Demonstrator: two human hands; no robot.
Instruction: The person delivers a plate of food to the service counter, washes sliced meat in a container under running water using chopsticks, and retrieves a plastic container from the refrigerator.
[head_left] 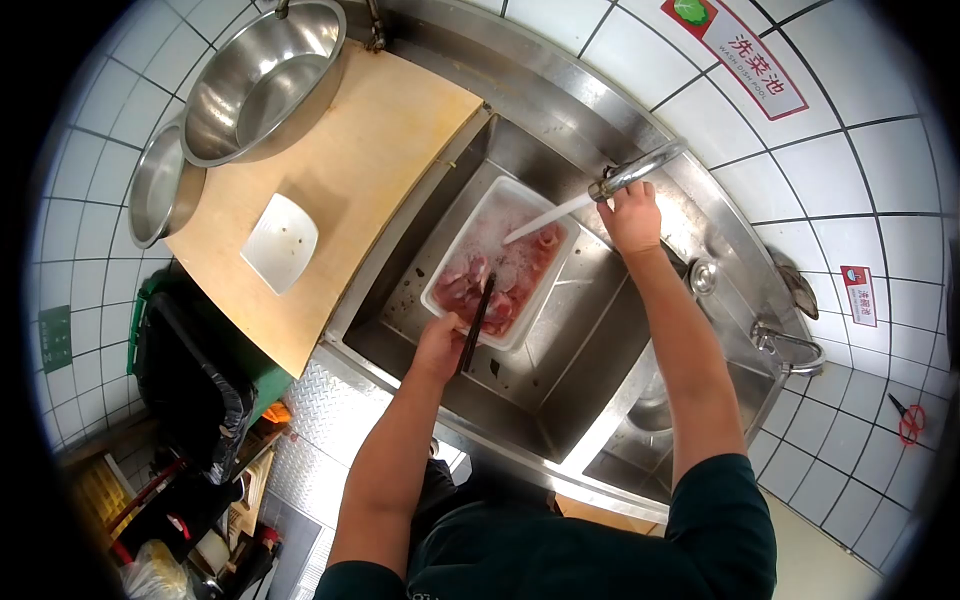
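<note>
A white plastic tub (447, 243) stands in the steel sink (590, 350), holding pieces of raw meat (510, 300) in reddish, foamy water. My left hand (438, 347) is closed around dark chopsticks (482, 315) at the tub's near edge, their tips down among the meat. A white stream of water (550, 216) runs from the faucet (637, 172) into the tub. My right hand (632, 218) is closed at the faucet's spout, with its fingertips partly hidden behind the metal.
Left of the sink, a wooden board (385, 130) carries a white dish (280, 243) and two steel basins, the larger basin (265, 85) among them. A green bin (190, 350) stands below. Another faucet (795, 355) is at the right; red-handled scissors (910, 424) hang on the wall.
</note>
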